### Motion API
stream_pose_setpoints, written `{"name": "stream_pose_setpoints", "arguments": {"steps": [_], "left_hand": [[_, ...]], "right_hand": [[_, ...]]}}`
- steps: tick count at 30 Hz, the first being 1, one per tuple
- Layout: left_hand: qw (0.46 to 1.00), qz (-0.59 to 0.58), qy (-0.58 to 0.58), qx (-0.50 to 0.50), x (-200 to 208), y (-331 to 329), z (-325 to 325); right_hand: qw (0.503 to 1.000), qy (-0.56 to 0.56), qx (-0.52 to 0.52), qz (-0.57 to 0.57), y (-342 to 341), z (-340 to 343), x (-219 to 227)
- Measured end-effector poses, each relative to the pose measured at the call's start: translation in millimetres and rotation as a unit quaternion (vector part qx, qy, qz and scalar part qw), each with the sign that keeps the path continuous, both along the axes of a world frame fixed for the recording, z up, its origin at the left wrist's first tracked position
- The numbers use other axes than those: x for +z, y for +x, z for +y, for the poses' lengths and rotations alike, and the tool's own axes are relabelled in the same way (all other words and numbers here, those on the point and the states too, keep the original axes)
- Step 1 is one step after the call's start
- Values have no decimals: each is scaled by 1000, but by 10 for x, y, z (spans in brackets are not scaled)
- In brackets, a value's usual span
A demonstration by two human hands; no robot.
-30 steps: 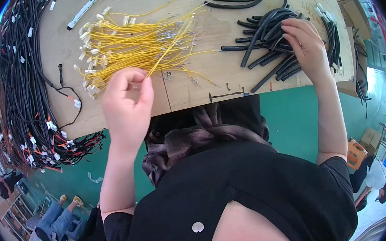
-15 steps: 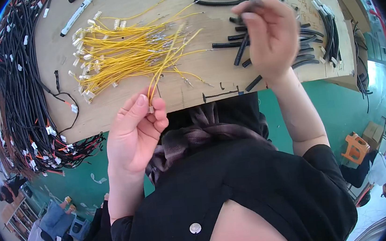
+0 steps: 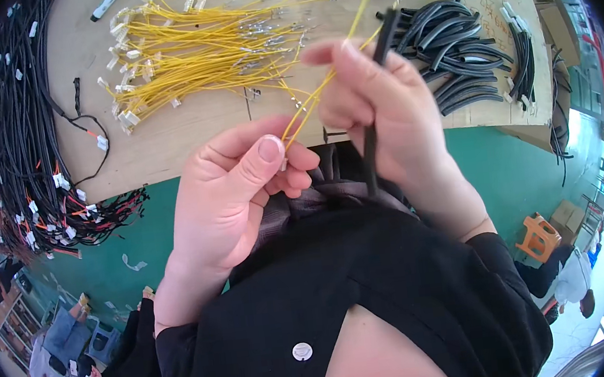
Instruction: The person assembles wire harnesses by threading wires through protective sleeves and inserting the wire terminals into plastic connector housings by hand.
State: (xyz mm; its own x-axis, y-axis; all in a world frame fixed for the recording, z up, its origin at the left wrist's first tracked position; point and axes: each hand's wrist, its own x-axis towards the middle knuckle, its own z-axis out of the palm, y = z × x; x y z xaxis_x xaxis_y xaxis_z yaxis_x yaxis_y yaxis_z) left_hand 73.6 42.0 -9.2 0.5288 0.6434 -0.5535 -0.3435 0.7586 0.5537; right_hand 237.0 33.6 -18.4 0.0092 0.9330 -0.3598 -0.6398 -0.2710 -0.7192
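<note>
One slim black tube

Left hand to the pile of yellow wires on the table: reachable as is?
Probably yes: the pile of yellow wires lies just ahead of the left hand, nothing visible between. That hand is pinching separate wires, though, which may hamper its grip.

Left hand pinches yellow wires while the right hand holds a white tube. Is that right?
Not quite: the head view shows the right hand holding a black tube, not a white one. The left hand does pinch yellow wires.
</note>
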Motion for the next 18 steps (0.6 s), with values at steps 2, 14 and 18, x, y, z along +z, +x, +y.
{"name": "stream_pose_setpoints", "arguments": {"steps": [2,14,18], "left_hand": [[998,-9,53,-10,16,-31,-14],[891,224,391,-62,44,147,-14],[968,106,228,-12,92,201,-24]], "right_hand": [[998,30,-42,31,70,15,-10],[968,131,6,-213,-41,-140,82],[963,137,2,-231,24,-128,109]]}}
